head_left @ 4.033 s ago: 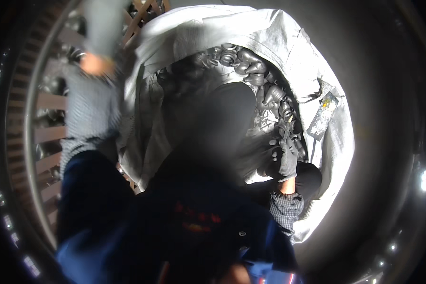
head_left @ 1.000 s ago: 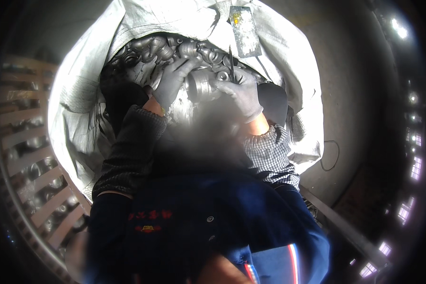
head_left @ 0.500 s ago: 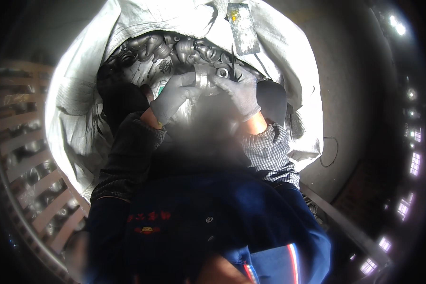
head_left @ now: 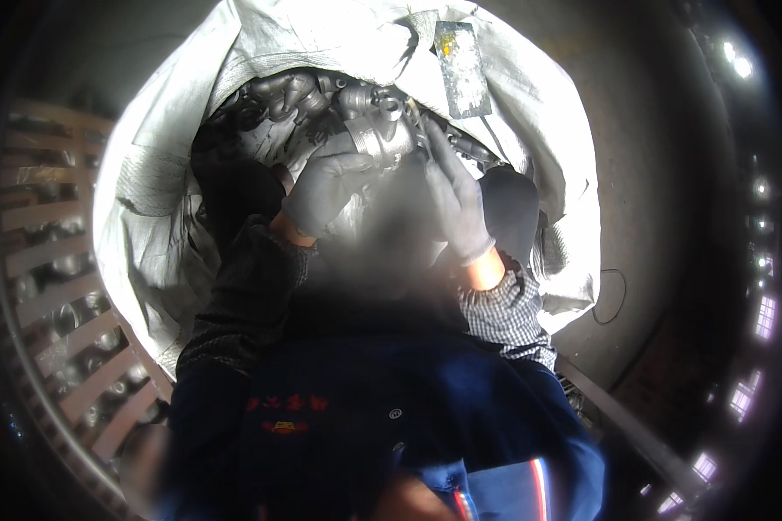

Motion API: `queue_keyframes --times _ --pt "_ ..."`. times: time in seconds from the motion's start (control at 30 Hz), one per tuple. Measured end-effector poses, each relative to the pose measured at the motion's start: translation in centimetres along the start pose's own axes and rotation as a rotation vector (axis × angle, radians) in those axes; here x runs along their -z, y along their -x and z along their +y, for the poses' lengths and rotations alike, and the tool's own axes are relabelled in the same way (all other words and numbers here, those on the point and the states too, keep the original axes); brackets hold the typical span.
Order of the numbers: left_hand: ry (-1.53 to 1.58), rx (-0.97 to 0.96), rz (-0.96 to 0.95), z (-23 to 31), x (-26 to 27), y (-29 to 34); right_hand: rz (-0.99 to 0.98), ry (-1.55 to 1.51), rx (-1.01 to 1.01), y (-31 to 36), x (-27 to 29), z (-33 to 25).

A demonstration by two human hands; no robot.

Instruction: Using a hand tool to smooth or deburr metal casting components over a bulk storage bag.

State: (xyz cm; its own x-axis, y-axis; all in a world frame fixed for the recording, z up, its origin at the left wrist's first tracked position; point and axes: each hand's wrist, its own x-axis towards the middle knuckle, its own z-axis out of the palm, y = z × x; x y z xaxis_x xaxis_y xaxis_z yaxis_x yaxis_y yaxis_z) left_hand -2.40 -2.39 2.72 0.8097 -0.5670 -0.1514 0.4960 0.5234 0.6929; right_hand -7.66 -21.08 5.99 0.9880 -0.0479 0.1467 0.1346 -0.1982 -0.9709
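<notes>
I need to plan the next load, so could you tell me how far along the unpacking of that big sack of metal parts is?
Early, it seems. In hand: the gloved left hand and right hand both grip one grey metal casting above the open white sack. Left: many more castings fill the sack. Done: some parts lie in the slatted crate on the left.

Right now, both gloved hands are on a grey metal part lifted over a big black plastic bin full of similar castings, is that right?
Not quite. The container is a large white woven sack, not a black plastic bin. The head view shows the left hand and the right hand, both in grey gloves, on a grey metal part above the pile of similar castings inside that sack.
</notes>
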Motion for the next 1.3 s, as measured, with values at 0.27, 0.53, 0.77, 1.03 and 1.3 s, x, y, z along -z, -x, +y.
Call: queue_keyframes --times 0.27,0.53,0.77,1.03,1.3 --pt "0.169 -0.040 0.055 -0.2 1.0 -0.2 -0.043 0.213 0.031 1.4 -1.0 -1.0" --pt "0.233 -0.054 0.048 0.2 0.7 -0.3 -0.045 0.321 0.133 1.0 -1.9 -0.7" --pt "0.154 -0.095 0.139 0.7 -0.9 -0.3 -0.121 0.672 0.141 1.5 -2.0 0.8" --pt "0.122 -0.069 0.165 1.0 -1.3 0.0 -0.018 0.256 0.128 1.3 -1.5 0.6" --pt "0.213 -0.035 0.131 0.2 -0.3 -0.5 -0.067 0.523 0.144 1.0 -1.4 1.0"
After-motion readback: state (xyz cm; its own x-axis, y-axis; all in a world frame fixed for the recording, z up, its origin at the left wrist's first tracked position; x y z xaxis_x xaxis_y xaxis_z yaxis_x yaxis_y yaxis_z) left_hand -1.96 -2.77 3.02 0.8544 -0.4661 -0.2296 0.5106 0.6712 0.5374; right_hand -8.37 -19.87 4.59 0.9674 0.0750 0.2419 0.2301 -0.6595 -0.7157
